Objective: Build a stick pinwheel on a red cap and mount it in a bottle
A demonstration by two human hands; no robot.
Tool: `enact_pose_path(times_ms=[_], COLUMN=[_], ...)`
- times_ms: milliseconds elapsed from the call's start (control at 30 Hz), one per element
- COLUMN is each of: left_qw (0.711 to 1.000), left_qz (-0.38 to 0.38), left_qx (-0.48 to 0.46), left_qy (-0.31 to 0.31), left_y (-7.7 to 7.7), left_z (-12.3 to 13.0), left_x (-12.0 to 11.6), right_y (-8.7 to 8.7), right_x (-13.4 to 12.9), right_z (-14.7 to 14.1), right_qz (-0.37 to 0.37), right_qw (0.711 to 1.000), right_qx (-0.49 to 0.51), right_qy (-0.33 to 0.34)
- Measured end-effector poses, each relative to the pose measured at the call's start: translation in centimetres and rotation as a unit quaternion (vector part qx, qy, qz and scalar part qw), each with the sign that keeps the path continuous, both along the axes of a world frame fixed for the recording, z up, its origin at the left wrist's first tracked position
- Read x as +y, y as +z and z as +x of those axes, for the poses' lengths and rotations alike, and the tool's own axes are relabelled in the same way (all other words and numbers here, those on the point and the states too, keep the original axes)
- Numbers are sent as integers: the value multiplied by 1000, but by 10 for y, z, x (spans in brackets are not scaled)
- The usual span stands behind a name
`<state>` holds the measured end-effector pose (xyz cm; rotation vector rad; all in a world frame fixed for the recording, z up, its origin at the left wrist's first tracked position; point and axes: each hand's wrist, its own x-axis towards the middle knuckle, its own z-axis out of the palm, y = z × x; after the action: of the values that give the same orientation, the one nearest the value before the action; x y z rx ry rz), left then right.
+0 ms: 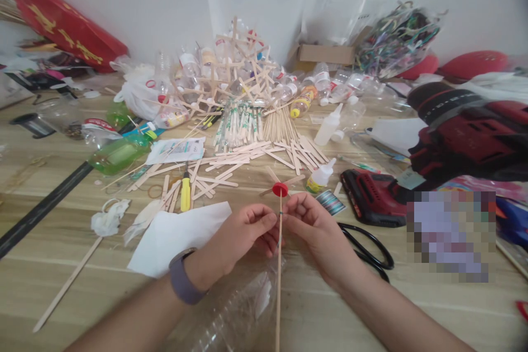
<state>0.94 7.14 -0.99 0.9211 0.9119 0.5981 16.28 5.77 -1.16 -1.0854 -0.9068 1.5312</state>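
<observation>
A thin wooden skewer (279,286) runs from the bottom edge up between my hands. At its far end sits a red bottle cap (280,190), with crossed craft sticks (295,181) behind it. A small dark band or wire loops round the skewer just below the cap. My right hand (315,225) pinches the skewer at that band. On the other side, my left hand (251,231) has thumb and forefinger pressed together beside the skewer; what they grip is hidden. Under my hands lies a clear plastic bottle (239,313), partly covered by my left forearm.
A red cordless drill (466,137) and black-handled scissors (371,250) lie to the right. White paper (177,236), a yellow screwdriver (185,192) and a green bottle (121,152) are left. Loose craft sticks, skewers (282,125), a glue bottle (322,176) and plastic bottles fill the back.
</observation>
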Motion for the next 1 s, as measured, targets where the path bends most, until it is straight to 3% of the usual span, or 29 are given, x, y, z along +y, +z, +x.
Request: enact_pose_path(times_ms=[400,700,1000], left_qw=[987,913,911], left_qz=[107,298,316], left_qx=[95,258,236], left_qy=[-74,-108,-118], left_y=[4,15,9], left_z=[-5,-9,-11], left_x=[3,-1,0], right_y=[-3,-7,-10], right_x=[-1,-2,-1], right_z=[1,1,1], right_qz=[2,1,85], right_qw=[1000,999,990], right_qx=[-18,-38,-114], right_qy=[2,18,4])
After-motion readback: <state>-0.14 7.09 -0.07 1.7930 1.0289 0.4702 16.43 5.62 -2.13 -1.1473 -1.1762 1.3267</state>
